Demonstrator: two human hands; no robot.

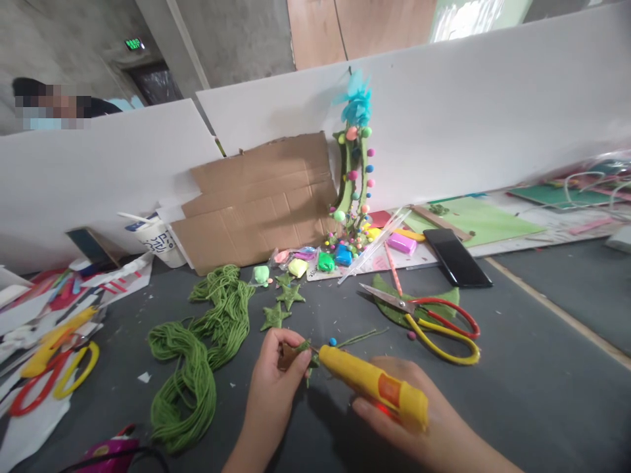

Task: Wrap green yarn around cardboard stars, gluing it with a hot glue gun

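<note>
My left hand [276, 374] pinches a small green yarn-wrapped star [312, 360], partly hidden by the fingers, with a bit of brown cardboard showing. In my right hand [404, 401] is a yellow hot glue gun [369, 378], its nozzle at the piece in my left hand. Beyond the left hand lie several finished-looking green stars [290, 297]. Left of them stretches a skein of green yarn [192, 374]. A strand of green yarn [362, 337] and a blue pompom [332, 341] lie just past the glue gun's tip.
Open scissors [419, 312] rest on a green crescent [382, 289] at the right, near a black phone [456, 256]. Behind stand cardboard [261, 203] and a pompom-covered green decoration [352, 171]. More scissors [44, 381], a paper cup [160, 243] and paper scraps are at the left. Another person sits beyond the partition.
</note>
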